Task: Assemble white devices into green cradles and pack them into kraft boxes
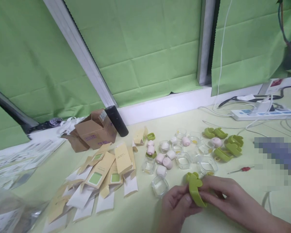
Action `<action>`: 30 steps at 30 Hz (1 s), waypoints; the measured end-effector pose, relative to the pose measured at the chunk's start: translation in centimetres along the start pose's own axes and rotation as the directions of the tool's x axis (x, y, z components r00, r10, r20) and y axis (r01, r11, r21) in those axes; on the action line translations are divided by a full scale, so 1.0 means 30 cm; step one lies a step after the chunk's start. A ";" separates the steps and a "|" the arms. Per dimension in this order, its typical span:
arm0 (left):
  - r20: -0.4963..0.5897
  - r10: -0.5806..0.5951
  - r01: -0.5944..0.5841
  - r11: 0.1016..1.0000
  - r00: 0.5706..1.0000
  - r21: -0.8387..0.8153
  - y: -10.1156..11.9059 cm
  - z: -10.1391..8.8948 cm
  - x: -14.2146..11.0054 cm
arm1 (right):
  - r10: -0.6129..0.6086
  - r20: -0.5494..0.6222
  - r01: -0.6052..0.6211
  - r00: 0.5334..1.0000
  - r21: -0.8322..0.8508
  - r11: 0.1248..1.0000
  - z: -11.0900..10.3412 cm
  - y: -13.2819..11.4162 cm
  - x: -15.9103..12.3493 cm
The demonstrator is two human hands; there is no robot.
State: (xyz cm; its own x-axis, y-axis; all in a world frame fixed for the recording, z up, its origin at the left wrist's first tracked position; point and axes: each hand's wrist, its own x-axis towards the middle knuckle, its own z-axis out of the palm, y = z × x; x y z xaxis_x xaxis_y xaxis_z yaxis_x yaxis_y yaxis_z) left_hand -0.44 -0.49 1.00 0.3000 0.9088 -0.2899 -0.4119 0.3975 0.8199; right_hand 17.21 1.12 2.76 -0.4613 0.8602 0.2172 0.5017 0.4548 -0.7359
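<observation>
Both my hands hold one green plastic piece [195, 187] low in the view, over the pale green table [145, 207]. My left hand [176, 205] pinches its lower part with thumb and fingers. My right hand [223, 194] grips its right side, fingers closed around it. Just beyond lie several clear plastic cups [160, 186], pink and white soft pieces [167, 162] and more green pieces [229, 147].
A heap of tan and white paper sleeves [100, 176] lies at left, with a brown cardboard box [93, 131] and a black cylinder [116, 120] behind it. A power strip [264, 114] with cables sits far right. A small red-handled tool [241, 169] lies right of the cups.
</observation>
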 end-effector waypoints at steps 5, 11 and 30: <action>-0.046 0.105 -0.099 0.990 0.993 0.101 -0.017 0.003 0.001 | -0.027 0.124 0.010 0.992 0.134 0.991 -0.046 -0.032 0.008; 0.076 0.230 -0.240 0.955 0.970 0.174 -0.015 -0.008 0.002 | 0.004 0.049 -0.010 0.999 0.117 0.993 -0.045 -0.038 -0.006; 0.006 0.679 -0.231 0.241 0.734 0.943 0.352 -0.044 -0.046 | -0.113 0.128 0.164 0.985 -0.535 0.829 0.035 -0.096 0.175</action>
State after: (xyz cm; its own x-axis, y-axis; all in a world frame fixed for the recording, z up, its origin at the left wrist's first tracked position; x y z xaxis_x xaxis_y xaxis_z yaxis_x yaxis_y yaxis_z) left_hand -6.34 2.62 9.39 -0.0543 0.9361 0.3476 0.6425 -0.2337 0.7298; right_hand 12.58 4.09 5.36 -0.6047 0.7669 0.2149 0.7314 0.6415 -0.2316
